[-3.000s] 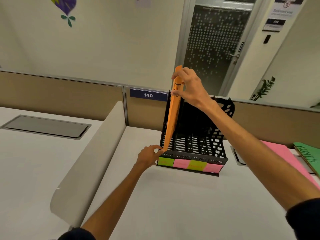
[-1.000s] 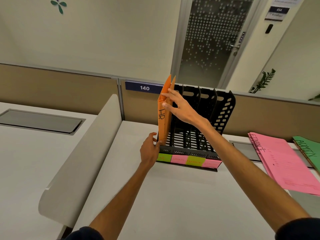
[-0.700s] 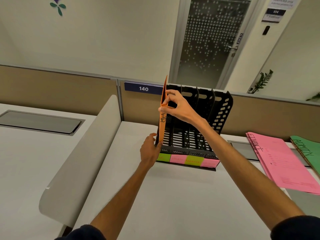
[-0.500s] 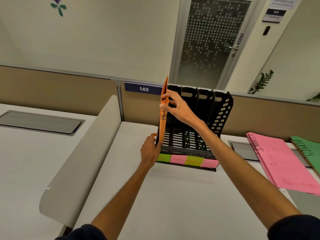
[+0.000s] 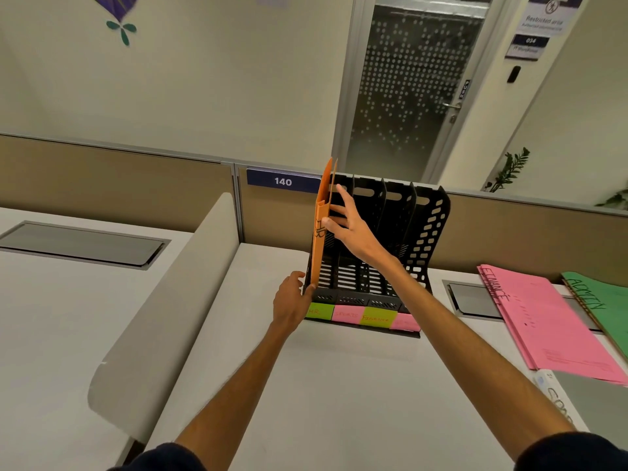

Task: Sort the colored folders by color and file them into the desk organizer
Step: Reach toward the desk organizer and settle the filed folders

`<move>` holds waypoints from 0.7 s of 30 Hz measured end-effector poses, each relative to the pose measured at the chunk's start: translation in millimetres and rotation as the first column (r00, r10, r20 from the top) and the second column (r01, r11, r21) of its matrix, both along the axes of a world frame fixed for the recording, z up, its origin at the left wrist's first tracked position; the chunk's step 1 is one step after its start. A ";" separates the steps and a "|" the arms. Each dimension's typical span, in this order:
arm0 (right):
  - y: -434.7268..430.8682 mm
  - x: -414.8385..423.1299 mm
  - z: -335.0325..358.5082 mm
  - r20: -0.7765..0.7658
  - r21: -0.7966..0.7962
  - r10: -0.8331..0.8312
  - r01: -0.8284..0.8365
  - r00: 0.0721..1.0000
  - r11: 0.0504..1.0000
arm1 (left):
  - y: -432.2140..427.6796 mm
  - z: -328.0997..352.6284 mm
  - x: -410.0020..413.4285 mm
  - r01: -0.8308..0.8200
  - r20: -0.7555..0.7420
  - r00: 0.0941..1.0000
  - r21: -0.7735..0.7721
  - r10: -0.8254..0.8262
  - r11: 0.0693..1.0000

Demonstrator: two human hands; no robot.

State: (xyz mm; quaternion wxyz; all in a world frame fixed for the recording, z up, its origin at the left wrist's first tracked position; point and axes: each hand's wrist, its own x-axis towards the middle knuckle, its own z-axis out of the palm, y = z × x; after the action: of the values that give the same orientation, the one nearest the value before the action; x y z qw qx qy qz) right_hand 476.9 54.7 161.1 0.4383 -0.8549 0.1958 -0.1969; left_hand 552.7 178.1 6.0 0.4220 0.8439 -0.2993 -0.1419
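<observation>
The orange folder stands upright in the left-end slot of the organizer, which sits at the far edge of the table. The right grip is spread open, its straight fingertips resting on the folder's side, likely to keep it upright in the slot. The left grip presses the organizer's front left corner, probably bracing it against sliding. I cannot tell whether its fingers hook round anything, as the hand hides them. A pink folder and a green folder lie flat near the right edge, not yet filed; the green one is cut off. The slot labels are mostly too blurred to read.
</observation>
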 end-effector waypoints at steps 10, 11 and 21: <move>19.4 -72.2 -26.2 -0.053 -0.074 -0.137 0.133 0.989 0.988 | 30.4 14.3 -40.4 -0.046 0.088 0.995 -0.086 0.054 0.995; 21.1 -82.2 -33.0 -0.055 -0.071 -0.178 0.174 0.982 0.982 | 34.0 12.5 -46.8 -0.051 0.105 0.993 -0.084 0.060 0.995; 27.6 -196.6 -94.0 -0.167 0.053 -0.398 0.412 0.902 0.910 | 46.8 -13.8 -126.3 0.008 0.089 0.996 -0.032 -0.005 0.999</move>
State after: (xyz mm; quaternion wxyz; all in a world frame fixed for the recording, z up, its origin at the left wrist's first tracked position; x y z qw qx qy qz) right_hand 280.3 82.3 67.1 0.4085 -0.7880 0.4104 -0.2092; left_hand 426.4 224.9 -7.8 0.4214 0.8415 -0.3229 -0.1006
